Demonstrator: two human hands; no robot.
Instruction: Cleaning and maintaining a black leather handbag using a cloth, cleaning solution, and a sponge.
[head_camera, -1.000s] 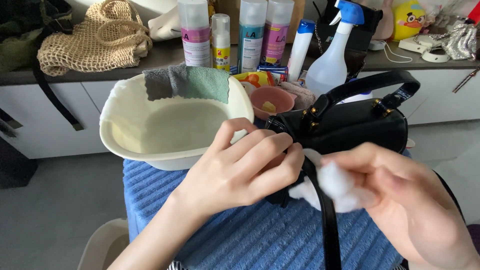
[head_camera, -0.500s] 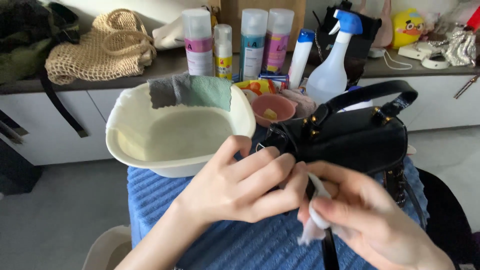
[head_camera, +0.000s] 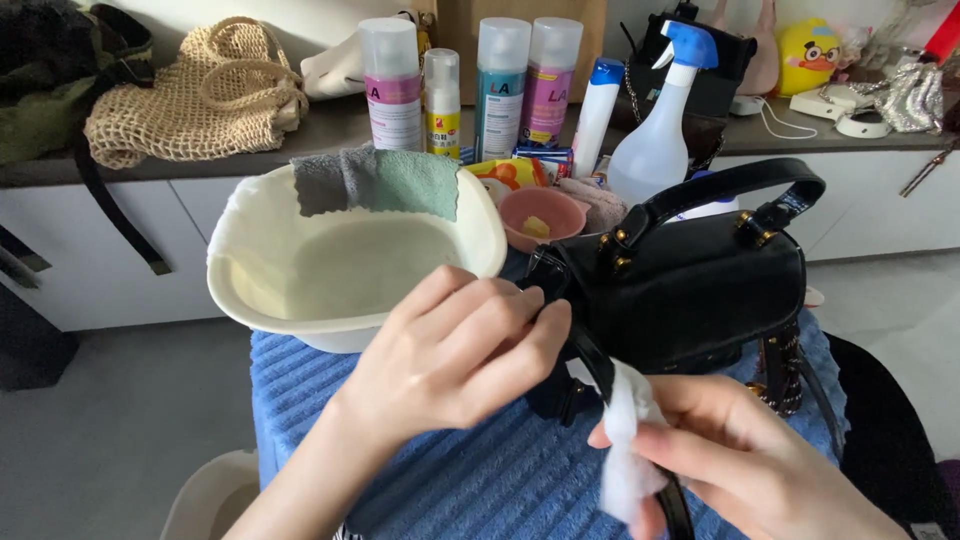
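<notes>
A blue ribbed towel (head_camera: 500, 480) covers the work surface, and everything below is placed against the black handbag (head_camera: 690, 290) that stands upright on it. The handbag is glossy black leather with small gold studs near the handle bases; its long axis runs left to right, and its arched handle (head_camera: 735, 185) points up. A narrow black strap (head_camera: 600, 365) leaves the handbag's left end and runs down toward the viewer.

Left of the handbag, touching the towel, sits a wide cream basin (head_camera: 250, 290) with a grey and green cloth (head_camera: 380, 180) draped over its far rim. Behind the handbag are a clear spray bottle (head_camera: 660, 140) with a blue trigger and a small pink bowl (head_camera: 543, 215).

The left hand (head_camera: 450, 350) lies at the handbag's left end, fingers curled together around the strap where it meets the bag. In front of the handbag, the right hand (head_camera: 740, 470) pinches a white wipe (head_camera: 625, 450) against the strap, thumb and fingers clamped on both.
</notes>
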